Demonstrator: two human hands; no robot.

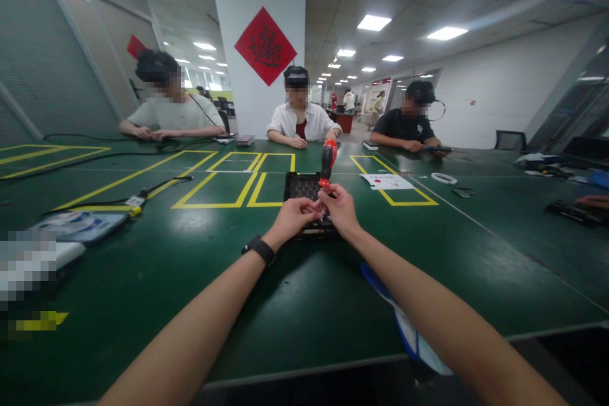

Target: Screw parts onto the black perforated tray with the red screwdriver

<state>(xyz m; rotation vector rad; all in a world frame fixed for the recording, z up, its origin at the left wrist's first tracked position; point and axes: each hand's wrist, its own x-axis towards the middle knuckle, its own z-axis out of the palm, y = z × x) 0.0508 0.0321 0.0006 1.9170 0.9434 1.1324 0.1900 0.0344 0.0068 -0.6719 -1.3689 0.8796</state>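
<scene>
A screwdriver (327, 163) with a red and black handle stands nearly upright in front of me. My right hand (343, 210) has its fingers closed round the shaft, just under the handle. Close beside it, my left hand (295, 218) pinches at the lower part of the shaft; whatever lies between those fingertips is too small to make out. Beneath both hands is a black open box-like case (301, 187) with a dark patterned inside. My hands hide its near right part and the screwdriver's tip. A dark band (259, 250) circles my left wrist.
Yellow tape outlines (214, 205) mark the green table (200, 304). A printed sheet (387, 182) and a white ring (444, 178) lie to the right. A blue-and-white object (404, 320) lies beneath my right forearm. Packets and cables (90, 225) lie left. Several people sit opposite.
</scene>
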